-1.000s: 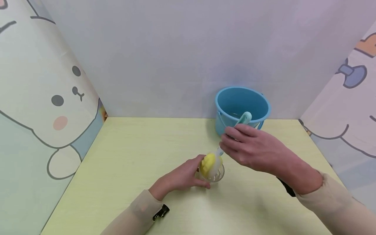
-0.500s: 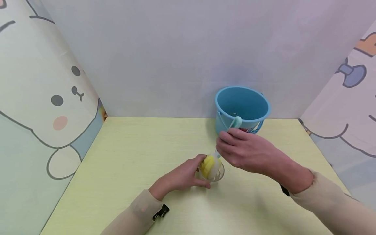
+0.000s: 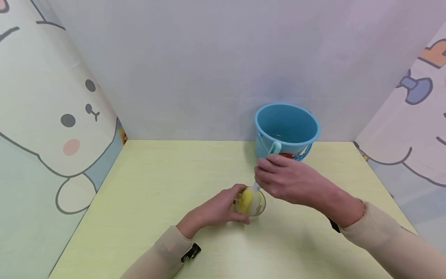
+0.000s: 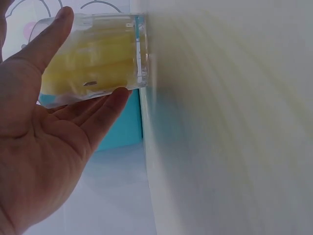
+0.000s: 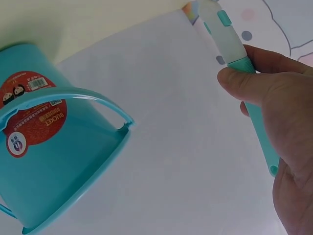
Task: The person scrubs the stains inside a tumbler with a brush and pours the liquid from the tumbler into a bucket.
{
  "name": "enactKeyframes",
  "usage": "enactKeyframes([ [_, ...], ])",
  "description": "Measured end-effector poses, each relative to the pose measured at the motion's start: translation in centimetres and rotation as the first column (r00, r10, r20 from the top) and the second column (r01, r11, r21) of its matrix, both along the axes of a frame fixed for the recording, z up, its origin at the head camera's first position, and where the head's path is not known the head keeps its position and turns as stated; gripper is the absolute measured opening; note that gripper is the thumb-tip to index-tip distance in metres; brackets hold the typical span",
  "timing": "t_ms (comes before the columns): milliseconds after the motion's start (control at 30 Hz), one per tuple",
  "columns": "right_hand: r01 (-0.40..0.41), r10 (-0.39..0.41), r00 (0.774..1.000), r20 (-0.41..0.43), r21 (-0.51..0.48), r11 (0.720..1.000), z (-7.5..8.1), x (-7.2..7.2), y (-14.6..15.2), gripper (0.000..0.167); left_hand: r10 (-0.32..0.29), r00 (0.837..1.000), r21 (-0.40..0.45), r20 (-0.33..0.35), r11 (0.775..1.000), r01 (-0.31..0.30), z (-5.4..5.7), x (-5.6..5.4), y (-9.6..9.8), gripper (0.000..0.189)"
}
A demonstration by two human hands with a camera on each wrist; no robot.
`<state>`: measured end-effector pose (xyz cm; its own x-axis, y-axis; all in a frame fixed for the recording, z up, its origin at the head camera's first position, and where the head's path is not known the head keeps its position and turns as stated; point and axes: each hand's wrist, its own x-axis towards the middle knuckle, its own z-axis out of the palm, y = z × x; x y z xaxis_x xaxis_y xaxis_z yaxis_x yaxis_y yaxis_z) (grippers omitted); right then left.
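Note:
My left hand (image 3: 216,209) holds a clear glass (image 4: 93,22) that stands on the table, thumb on one side and fingers on the other. Inside the glass sits the yellow-and-white sponge head (image 3: 248,200) of a cup brush, its yellow showing through the wall in the left wrist view. With thumb and fingers, my right hand (image 3: 290,180) grips the brush's teal handle (image 5: 261,132) above the glass. The handle leans, its top end pointing away toward the bucket. Part of the glass's near side is hidden by the left hand in the head view.
Behind the right hand, a blue bucket (image 3: 262,149) with a red label and a lowered carrying handle stands near the back wall. The pale yellow table (image 3: 167,170) is bordered by a plain back wall and cartoon-printed side panels (image 3: 52,97).
My right hand has moved left and slightly down with the brush, and the sponge head sits lower in the glass. The left hand and glass have stayed in place.

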<state>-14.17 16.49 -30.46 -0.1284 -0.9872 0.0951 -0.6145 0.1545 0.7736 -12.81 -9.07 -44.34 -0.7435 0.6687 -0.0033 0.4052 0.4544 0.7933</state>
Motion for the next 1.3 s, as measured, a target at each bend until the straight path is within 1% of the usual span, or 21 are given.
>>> enactKeyframes([
  [233, -0.002, 0.002, 1.000, 0.020, -0.007, 1.000, 0.7, 0.0, 0.6, 0.060, -0.003, 1.000, -0.001, 0.001, 1.000, 0.003, -0.1, 0.0, 0.1, 0.085],
  [400, 0.002, -0.001, 0.999, 0.033, -0.015, 1.000, 1.6, 0.1, 1.0, 0.062, 0.000, 1.000, -0.008, -0.010, 1.000, -0.001, -0.2, 0.0, 0.0, 0.087],
  [600, -0.010, 0.015, 0.996, 0.091, -0.057, 0.998, 3.0, 0.0, 1.5, 0.055, 0.014, 1.000, -0.028, -0.010, 0.999, -0.014, -0.2, 0.0, 0.0, 0.089],
  [867, -0.023, 0.034, 0.987, 0.159, -0.071, 0.997, 4.2, 0.0, 1.9, 0.047, 0.013, 1.000, -0.026, -0.006, 1.000, -0.013, 0.0, 0.1, 0.0, 0.089],
  [967, -0.026, 0.042, 0.981, 0.191, -0.089, 0.996, 4.3, -0.1, 2.0, 0.048, 0.010, 1.000, -0.026, -0.004, 1.000, -0.010, 0.1, 0.0, 0.0, 0.089],
  [1100, -0.030, 0.053, 0.975, 0.217, -0.111, 0.993, 4.0, -0.1, 1.9, 0.050, 0.002, 1.000, -0.017, -0.010, 1.000, -0.002, 0.0, -0.1, 0.0, 0.089],
  [1300, -0.031, 0.052, 0.978, 0.204, -0.103, 0.994, 2.8, -0.1, 1.4, 0.053, -0.008, 1.000, 0.000, -0.018, 1.000, 0.008, -0.2, -0.2, -0.1, 0.088],
])
